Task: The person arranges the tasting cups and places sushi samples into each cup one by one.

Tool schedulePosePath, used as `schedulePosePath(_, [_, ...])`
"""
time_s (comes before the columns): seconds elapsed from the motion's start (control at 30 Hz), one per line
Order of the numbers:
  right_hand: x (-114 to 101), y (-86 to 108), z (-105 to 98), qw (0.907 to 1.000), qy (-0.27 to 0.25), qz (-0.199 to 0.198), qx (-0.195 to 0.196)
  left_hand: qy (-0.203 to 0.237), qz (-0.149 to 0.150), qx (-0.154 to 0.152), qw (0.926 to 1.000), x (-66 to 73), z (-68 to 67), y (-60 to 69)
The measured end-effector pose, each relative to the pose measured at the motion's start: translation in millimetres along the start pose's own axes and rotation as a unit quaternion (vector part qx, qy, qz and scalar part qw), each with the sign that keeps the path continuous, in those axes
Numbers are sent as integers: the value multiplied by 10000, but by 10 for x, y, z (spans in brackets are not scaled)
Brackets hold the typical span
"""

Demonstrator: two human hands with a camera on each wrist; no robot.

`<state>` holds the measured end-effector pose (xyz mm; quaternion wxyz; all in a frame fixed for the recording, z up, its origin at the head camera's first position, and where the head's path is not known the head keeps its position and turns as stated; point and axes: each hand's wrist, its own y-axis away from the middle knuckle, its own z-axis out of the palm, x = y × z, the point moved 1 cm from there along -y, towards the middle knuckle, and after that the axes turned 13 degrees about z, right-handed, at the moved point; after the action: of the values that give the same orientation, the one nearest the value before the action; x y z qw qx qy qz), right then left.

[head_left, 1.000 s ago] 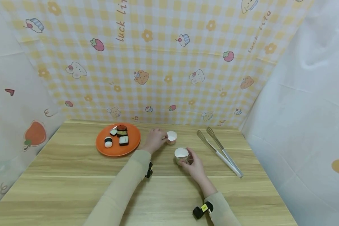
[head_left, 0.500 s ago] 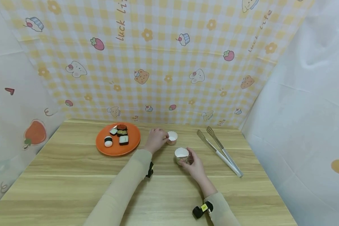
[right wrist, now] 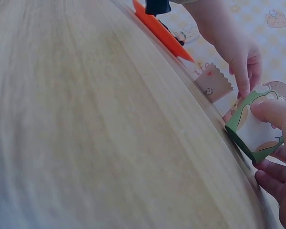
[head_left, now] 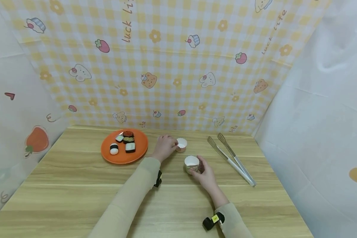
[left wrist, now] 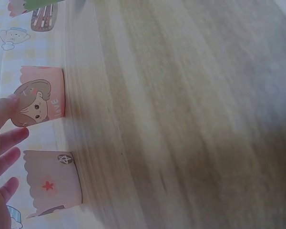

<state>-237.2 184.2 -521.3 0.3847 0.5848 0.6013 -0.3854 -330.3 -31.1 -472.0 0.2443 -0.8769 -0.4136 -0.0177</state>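
Observation:
My left hand (head_left: 165,147) reaches to a pink paper baking cup (head_left: 181,145) standing on the table; thumb and fingers hold its left side near the rim. A girl's face is printed on this pink cup (left wrist: 43,98) in the left wrist view. My right hand (head_left: 204,173) grips a green paper baking cup (head_left: 191,167), white inside, between thumb and fingers, nearer to me. Its printed wall faces the right wrist camera. A paler baking cup (left wrist: 55,183) with a red star stands beside the pink one; my left hand hides it in the head view.
An orange oval plate (head_left: 123,160) with several sushi pieces (head_left: 130,147) lies at the back left. Metal tongs (head_left: 238,167) lie spread on the right. A checked cloth (head_left: 178,66) rises behind the wooden table (head_left: 172,211).
The pink cup and my left hand have shifted very slightly to the right. The green cup and my right hand have hardly moved.

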Motion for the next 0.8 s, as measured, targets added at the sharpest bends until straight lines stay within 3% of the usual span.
schedulePosePath(0.37, [-4, -9, 13, 10000, 4, 74, 10, -83, -12, -41, 10000, -29, 22, -14])
schedulePosePath(0.8, [11, 9, 1, 9999, -54, -135, 19, -130, 205, 319, 9992, -72, 8, 51])
